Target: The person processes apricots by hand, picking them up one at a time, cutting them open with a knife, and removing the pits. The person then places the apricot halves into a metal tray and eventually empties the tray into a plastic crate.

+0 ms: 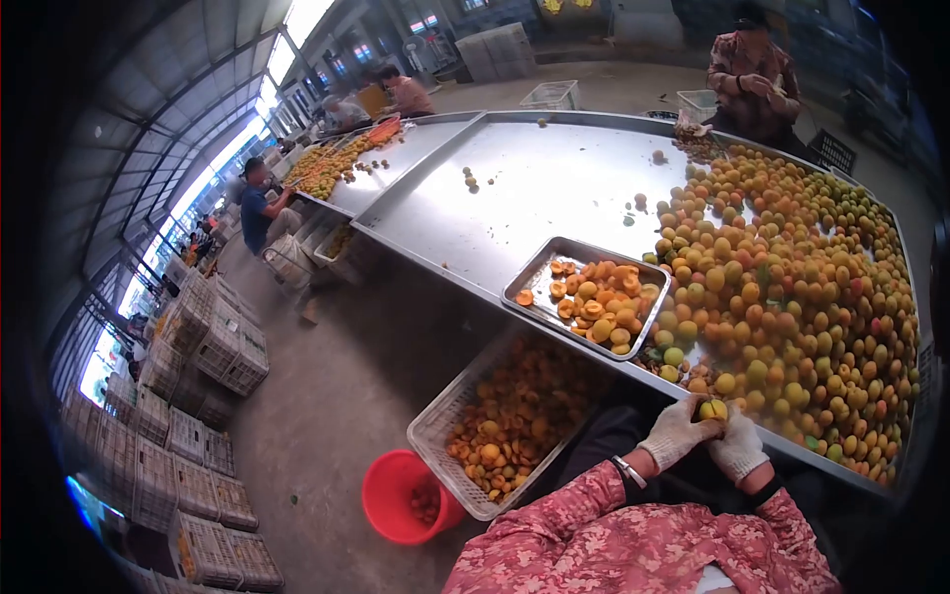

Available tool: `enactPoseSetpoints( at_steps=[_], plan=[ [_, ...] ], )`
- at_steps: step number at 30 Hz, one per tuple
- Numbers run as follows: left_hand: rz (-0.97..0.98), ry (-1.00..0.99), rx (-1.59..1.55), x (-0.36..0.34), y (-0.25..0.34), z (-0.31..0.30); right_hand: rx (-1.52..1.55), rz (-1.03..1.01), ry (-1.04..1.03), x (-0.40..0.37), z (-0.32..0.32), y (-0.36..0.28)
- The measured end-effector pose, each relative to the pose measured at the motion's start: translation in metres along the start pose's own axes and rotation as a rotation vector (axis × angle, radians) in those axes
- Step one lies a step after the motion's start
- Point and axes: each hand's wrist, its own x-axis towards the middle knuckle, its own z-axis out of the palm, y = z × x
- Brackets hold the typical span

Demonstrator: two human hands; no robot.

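Observation:
My left hand [681, 434] and my right hand [738, 445], both in white knit gloves, meet at the near edge of the metal table [554, 148]. Between their fingertips is a yellow-green apricot [712, 408], gripped from both sides; the gloves hide part of it. Whole apricots [792, 317] are heaped on the table just beyond my hands. To the left, on the table's edge, a steel tray [522, 281] holds halved and opened apricots [604, 302].
Below the table stand a crate [435, 436] of apricot halves and a red bucket [381, 495] with pits. A person [755, 79] stands across the table; another person [263, 206] sits at the far left. Stacked crates [188, 445] line the left side.

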Motion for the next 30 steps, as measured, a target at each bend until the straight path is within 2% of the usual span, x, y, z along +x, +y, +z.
enactPoseSetpoints(
  at_steps=[5, 7, 8, 10, 14, 20, 22, 23, 25, 30],
  plan=[
    [0.084, -0.051, 0.010, 0.000, 0.002, 0.002, 0.018, 0.054, -0.015, 0.003, 0.005, 0.011],
    [0.110, -0.061, 0.042, 0.000, -0.001, 0.006, 0.006, -0.143, -0.078, 0.007, 0.009, 0.024],
    [0.130, -0.043, 0.069, 0.002, -0.004, 0.008, 0.006, -0.136, -0.077, 0.005, 0.007, 0.026],
    [0.155, -0.029, 0.098, 0.004, -0.005, 0.012, 0.277, -0.155, -0.188, 0.003, -0.008, 0.011],
    [0.110, -0.023, 0.187, 0.004, 0.003, 0.017, 0.352, -0.169, -0.171, 0.001, -0.001, 0.018],
    [0.099, -0.020, 0.172, 0.012, -0.001, 0.030, 0.617, 0.038, -0.201, -0.008, -0.009, 0.010],
    [0.096, -0.014, 0.151, 0.014, -0.001, 0.032, 0.753, 0.225, -0.309, -0.009, -0.015, 0.006],
    [0.081, -0.017, 0.162, 0.014, -0.001, 0.033, 0.755, 0.226, -0.308, -0.010, -0.018, 0.005],
    [0.065, -0.022, 0.173, 0.016, 0.000, 0.034, 0.818, 0.373, -0.373, -0.012, -0.022, 0.003],
    [0.046, -0.010, 0.084, 0.019, -0.003, 0.040, 0.914, 0.437, -0.354, -0.015, -0.015, 0.009]
  ],
)
